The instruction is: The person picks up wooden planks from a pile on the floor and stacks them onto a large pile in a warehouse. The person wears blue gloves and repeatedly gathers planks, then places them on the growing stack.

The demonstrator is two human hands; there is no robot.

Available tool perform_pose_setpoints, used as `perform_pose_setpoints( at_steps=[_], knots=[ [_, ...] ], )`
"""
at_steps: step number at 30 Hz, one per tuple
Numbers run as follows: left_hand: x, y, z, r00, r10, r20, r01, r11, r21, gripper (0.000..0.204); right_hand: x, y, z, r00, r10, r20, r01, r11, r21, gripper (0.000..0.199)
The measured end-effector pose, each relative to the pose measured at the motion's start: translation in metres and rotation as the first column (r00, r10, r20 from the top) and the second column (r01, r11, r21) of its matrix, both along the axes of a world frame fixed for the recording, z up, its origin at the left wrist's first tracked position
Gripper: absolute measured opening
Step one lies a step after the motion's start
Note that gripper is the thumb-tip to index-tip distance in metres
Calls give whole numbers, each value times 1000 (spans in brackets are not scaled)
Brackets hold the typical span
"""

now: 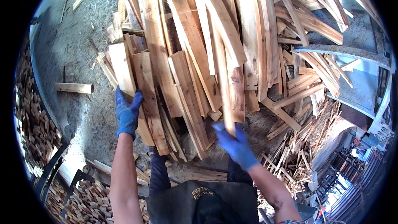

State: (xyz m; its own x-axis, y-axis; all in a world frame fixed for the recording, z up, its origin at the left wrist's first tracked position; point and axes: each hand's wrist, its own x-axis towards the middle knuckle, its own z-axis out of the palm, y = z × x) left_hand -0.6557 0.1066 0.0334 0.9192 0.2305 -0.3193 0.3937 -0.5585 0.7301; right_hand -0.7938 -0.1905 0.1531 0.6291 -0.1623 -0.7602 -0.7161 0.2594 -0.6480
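My left hand (129,113), in a blue glove, grips a pale wooden board (122,64) at the left side of the pile, fingers on one edge and thumb toward the other. My right hand (238,145), also gloved in blue and blurred, is closed round the near end of a long narrow wooden strip (224,93). That strip slants away from me over the other boards. Between my hands lie several rough boards (188,99), roughly lengthwise to me and overlapping. A darker knotty board (237,89) lies beside the strip.
A short wood piece (74,88) lies alone on the dusty grey surface (62,54) at left. Loose offcuts (300,83) heap up at right, by a curved metal edge (344,52). Stacked wood pieces (89,203) fill the lower left. Thin scraps (286,166) lie at lower right.
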Motion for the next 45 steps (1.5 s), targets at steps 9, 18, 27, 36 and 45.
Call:
perform_pose_setpoints(
  at_steps=[9,18,27,36,45],
  knots=[
    [-28,10,11,998,3,-65,-12,990,-138,72,-302,-202,212,109,145,-983,-940,337,-54,63],
    [-55,34,-7,991,-26,-130,-17,947,-322,76,-106,17,-150,909,417,13,-379,836,-396,69],
    [-132,13,-46,991,45,-126,-70,978,-196,105,-115,109,-197,982,63,-177,-157,796,-584,70],
    [-111,50,-41,929,62,-365,-278,768,-577,76,-114,129,-120,990,89,-111,-124,923,-365,37],
    [-113,74,-29,926,88,-367,-303,753,-584,58,-39,216,-131,945,159,287,24,839,-543,53]
  ],
)
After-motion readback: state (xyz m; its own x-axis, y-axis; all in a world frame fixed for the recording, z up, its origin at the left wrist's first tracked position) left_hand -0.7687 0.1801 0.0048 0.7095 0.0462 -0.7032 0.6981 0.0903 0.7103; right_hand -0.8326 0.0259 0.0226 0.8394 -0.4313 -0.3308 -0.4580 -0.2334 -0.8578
